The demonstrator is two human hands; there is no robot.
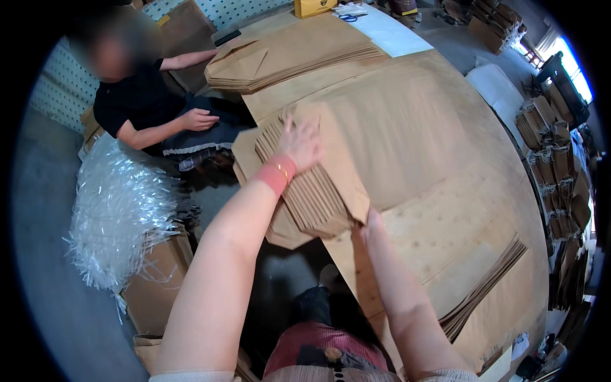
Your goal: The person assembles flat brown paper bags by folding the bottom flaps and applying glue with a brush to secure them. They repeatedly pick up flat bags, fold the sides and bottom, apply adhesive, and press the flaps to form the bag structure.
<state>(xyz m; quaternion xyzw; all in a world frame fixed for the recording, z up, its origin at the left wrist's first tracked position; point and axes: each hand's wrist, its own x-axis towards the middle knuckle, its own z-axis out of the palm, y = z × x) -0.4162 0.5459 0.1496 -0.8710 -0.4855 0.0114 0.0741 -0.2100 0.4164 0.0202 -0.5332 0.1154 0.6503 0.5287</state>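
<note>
A fanned stack of brown paper bags lies at the left edge of the wooden table, its folded ends overlapping in steps and jutting out past the edge. My left hand rests on top of the stack with its fingers spread, slightly blurred. At the stack's near right corner, my right hand grips the bags' edge; part of its fingers is hidden by the paper. Right of the stack, a large flat brown paper sheet or bag spreads over the table.
Another bag stack lies at the far side, beside a seated person. Blue scissors and a yellow box are beyond. More bags lie near right. Clear plastic strips hang at left. Bundles stand at right.
</note>
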